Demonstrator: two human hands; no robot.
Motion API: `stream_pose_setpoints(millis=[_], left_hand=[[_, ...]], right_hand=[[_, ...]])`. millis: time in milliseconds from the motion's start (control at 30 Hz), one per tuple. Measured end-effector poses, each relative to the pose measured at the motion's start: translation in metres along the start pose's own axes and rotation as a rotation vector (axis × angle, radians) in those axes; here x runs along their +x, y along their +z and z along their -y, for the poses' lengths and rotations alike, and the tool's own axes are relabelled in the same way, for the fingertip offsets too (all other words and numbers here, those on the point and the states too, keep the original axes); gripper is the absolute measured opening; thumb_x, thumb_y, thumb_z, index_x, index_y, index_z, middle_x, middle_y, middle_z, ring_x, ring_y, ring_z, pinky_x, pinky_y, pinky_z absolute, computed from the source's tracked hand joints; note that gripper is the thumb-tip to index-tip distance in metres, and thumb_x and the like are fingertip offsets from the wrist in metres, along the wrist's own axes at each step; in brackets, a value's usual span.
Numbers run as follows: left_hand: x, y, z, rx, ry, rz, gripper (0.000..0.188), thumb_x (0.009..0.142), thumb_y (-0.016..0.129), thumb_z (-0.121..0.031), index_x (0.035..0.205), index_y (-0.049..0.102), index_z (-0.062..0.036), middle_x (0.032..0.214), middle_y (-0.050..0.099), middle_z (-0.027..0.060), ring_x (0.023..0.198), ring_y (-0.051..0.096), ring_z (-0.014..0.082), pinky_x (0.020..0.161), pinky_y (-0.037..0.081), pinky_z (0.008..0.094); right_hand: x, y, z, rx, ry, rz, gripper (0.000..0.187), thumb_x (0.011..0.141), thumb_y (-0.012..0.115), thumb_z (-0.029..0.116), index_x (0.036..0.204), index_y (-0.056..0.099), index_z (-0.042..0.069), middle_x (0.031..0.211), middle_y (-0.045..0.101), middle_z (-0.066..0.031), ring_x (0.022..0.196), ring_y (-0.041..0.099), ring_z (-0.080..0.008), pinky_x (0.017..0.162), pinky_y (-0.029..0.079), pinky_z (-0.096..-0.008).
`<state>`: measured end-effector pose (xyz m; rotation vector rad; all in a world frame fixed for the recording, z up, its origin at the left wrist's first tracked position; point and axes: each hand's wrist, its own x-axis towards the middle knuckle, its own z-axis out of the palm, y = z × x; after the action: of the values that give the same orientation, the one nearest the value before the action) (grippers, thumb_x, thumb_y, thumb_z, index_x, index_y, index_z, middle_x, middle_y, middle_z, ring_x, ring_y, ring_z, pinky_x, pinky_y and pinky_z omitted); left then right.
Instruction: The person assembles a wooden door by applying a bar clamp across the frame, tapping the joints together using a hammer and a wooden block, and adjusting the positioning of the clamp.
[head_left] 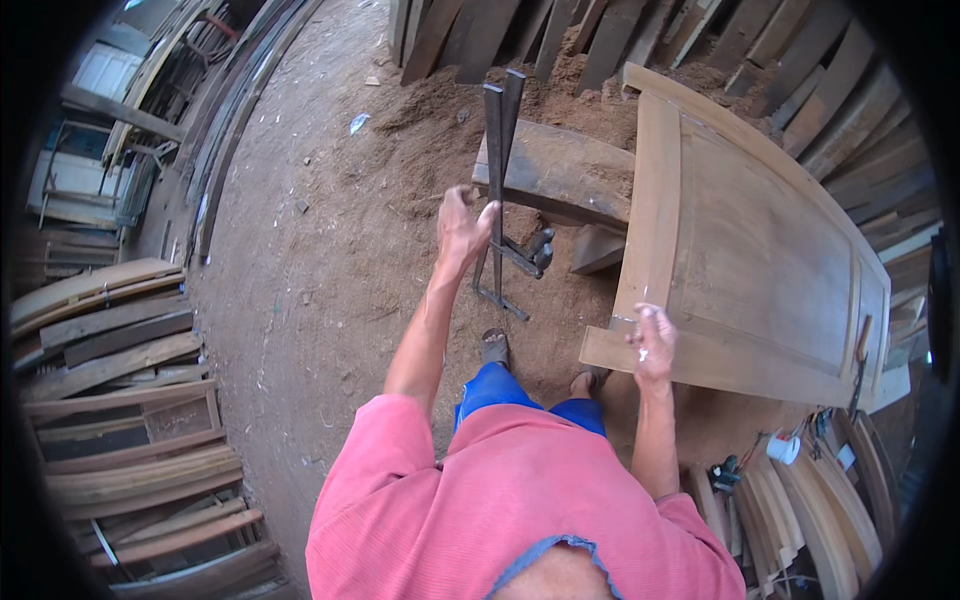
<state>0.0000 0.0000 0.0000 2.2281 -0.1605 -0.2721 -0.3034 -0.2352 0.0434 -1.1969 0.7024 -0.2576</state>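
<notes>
My left hand (466, 228) is raised beside two dark metal bar clamps (495, 150), its thumb and fingers apart and the thumb tip close to a bar; whether it touches is unclear. The clamps stand upright against the end of a thick wooden beam (570, 175), their jaws low near the ground. My right hand (654, 340) is closed over the near corner of a framed wooden panel door (655, 200). White smears show on its fingers, and a small thin thing sticks out that I cannot make out. The door lies flat, partly over the beam.
Stacked boards (130, 350) line the left side, and planks (620, 40) lean at the back. Sawdust (410, 130) covers the ground by the beam. At lower right, a white cup (783, 448) and a power tool (724, 473) sit by curved wood pieces (800, 510).
</notes>
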Motion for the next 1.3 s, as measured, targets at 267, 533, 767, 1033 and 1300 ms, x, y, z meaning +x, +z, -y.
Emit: stream_pose_setpoints(millis=[267, 533, 767, 1033, 1300], left_hand=[[0.059, 0.009, -0.018, 0.114, 0.307, -0.194, 0.039, 0.08, 0.076, -0.024, 0.107, 0.058, -0.0027, 0.096, 0.058, 0.0197, 0.088, 0.061, 0.0391, 0.076, 0.049, 0.0493], [0.01, 0.004, -0.013, -0.189, 0.358, -0.045, 0.027, 0.086, 0.069, -0.016, 0.105, 0.056, -0.003, 0.073, 0.064, 0.0163, 0.061, 0.066, 0.0325, 0.058, 0.051, 0.0398], [-0.005, -0.012, 0.006, 0.093, 0.811, 0.068, 0.052, 0.078, 0.069, -0.015, 0.126, 0.055, -0.0022, 0.128, 0.056, 0.0249, 0.124, 0.053, 0.0383, 0.104, 0.04, 0.0548], [0.086, -0.002, 0.009, -0.29, 0.299, -0.04, 0.057, 0.088, 0.073, -0.026, 0.134, 0.052, 0.0025, 0.141, 0.051, 0.0243, 0.136, 0.044, 0.0387, 0.114, 0.034, 0.0442], [0.129, 0.013, 0.005, -0.631, 0.311, 0.371, 0.047, 0.106, 0.046, -0.051, 0.101, 0.061, -0.0066, 0.082, 0.063, 0.0016, 0.077, 0.061, 0.0135, 0.073, 0.05, 0.0325]], right_hand=[[-0.015, 0.082, 0.0, -0.341, 0.027, 0.077, 0.028, 0.1, 0.057, 0.021, 0.117, 0.063, -0.001, 0.077, 0.062, -0.0001, 0.068, 0.053, -0.0047, 0.06, 0.043, -0.0235], [0.016, 0.108, 0.003, -0.587, -0.09, 0.056, 0.043, 0.095, 0.064, 0.026, 0.126, 0.058, -0.004, 0.089, 0.067, -0.0099, 0.076, 0.06, -0.0144, 0.07, 0.051, -0.0325], [0.106, 0.205, 0.041, -0.684, -0.593, 0.245, 0.067, 0.094, 0.065, 0.05, 0.137, 0.054, 0.0, 0.112, 0.067, -0.0151, 0.098, 0.063, -0.0268, 0.092, 0.051, -0.0379], [0.117, 0.229, 0.021, -0.471, -0.457, 0.286, 0.057, 0.099, 0.054, 0.058, 0.101, 0.062, 0.001, 0.083, 0.064, -0.0125, 0.081, 0.063, -0.0242, 0.075, 0.049, -0.0394], [0.09, 0.208, -0.003, -0.311, -0.485, 0.171, 0.058, 0.099, 0.052, 0.062, 0.088, 0.058, 0.006, 0.078, 0.059, -0.0048, 0.074, 0.057, -0.0186, 0.07, 0.046, -0.035]])
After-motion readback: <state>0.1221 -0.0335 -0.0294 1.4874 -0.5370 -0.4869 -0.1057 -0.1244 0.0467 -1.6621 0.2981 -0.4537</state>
